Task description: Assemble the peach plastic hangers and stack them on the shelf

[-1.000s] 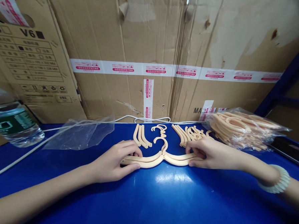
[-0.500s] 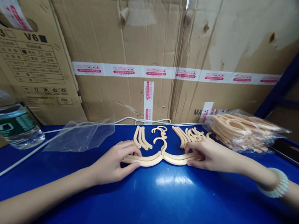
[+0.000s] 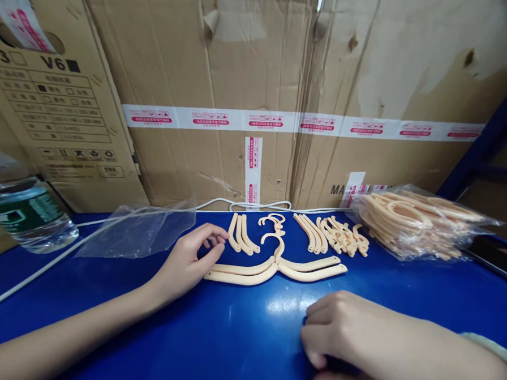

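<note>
Hanger (image 3: 270,272) is lying on the table (image 3: 229,336), its long axis running left to right; the left hand (image 3: 194,252) (nearer, grip released) is resting by its left end. The right hand (image 3: 352,331) is hanging apart, curled; whether empty, I cannot tell.

right hand (image 3: 352,334) cut by bottom edge, bottle (image 3: 25,215) by left edge

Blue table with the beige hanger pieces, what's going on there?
A person's left hand is at the left ends of curved beige hanger arms, which lie paired on either side of a beige hook on the shiny blue table. The right hand, fingers curled, is apart from them, nearer the camera. Loose beige pieces lie behind, beside a clear plastic bag of similar parts.
</note>
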The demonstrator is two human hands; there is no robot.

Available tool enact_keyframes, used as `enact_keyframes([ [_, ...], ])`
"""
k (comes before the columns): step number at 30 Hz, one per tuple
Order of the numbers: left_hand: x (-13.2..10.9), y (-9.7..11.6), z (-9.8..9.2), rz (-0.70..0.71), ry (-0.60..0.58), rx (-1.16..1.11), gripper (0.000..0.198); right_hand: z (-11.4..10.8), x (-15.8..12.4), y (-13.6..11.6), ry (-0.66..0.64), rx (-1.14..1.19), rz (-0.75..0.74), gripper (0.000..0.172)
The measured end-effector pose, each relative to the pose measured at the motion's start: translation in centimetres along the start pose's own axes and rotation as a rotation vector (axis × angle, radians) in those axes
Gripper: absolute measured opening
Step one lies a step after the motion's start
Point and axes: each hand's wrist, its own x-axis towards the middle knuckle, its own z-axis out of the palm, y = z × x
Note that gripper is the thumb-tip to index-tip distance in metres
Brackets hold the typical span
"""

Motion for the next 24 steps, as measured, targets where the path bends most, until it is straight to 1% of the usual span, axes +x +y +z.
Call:
enact_keyframes([
  [3, 0.0, -0.2, 0.1, -0.017, 0.006, -0.005, 0.012, 0.1, 0.0, -0.6, -0.028, -0.008, 0.008, 0.009],
  [7, 0.0, -0.3, 0.2, -0.014, 0.000, -0.010, 0.013, -0.1, 0.1, -0.8, -0.046, -0.003, 0.005, 0.009],
  [12, -0.1, -0.3, 0.1, -0.008, -0.003, -0.018, 0.013, -0.1, 0.2, -1.0, -0.048, -0.012, 0.003, 0.009],
  [17, -0.1, -0.5, 0.3, -0.006, 0.018, -0.026, 0.012, -0.2, 0.0, -1.2, -0.051, -0.054, 0.000, 0.013],
  [24, -0.1, -0.7, 0.3, -0.011, 0.021, -0.026, 0.013, -0.4, 0.1, -1.3, -0.040, -0.057, -0.013, 0.012],
])
